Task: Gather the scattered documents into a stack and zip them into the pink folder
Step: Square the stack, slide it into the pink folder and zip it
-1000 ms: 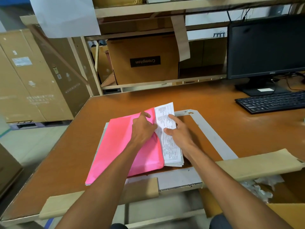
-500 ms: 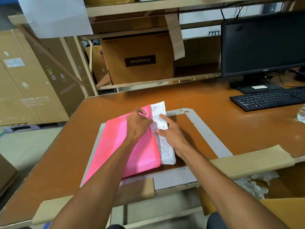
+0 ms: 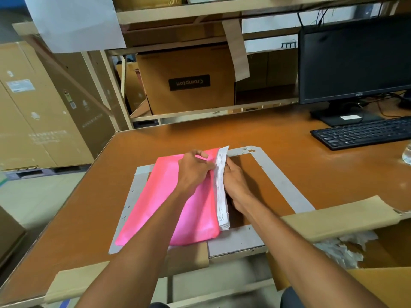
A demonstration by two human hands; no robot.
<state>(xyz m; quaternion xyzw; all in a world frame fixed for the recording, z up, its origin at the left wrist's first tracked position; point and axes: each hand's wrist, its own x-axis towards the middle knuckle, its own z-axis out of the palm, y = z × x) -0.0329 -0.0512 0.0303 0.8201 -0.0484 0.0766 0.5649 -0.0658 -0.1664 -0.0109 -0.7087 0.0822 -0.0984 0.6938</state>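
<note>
The pink folder [image 3: 169,205] lies flat on the orange table [image 3: 289,174] inside a grey taped frame. A stack of printed documents [image 3: 221,190] sticks out of the folder's right edge as a narrow strip. My left hand [image 3: 195,170] pinches the folder's upper flap near its far right corner. My right hand [image 3: 235,181] presses against the right side of the paper stack, its fingers partly hidden behind the sheets.
A black keyboard [image 3: 360,133] and a monitor [image 3: 355,61] stand at the right. A brown cardboard box [image 3: 189,78] sits on the shelf behind. A clear bottle [image 3: 408,154] shows at the right edge. Cardboard strips [image 3: 340,218] cover the table's front edge.
The documents have slid leftwards into the pink folder, so less paper shows. My right hand has moved left with them. My left hand has lifted the flap's edge.
</note>
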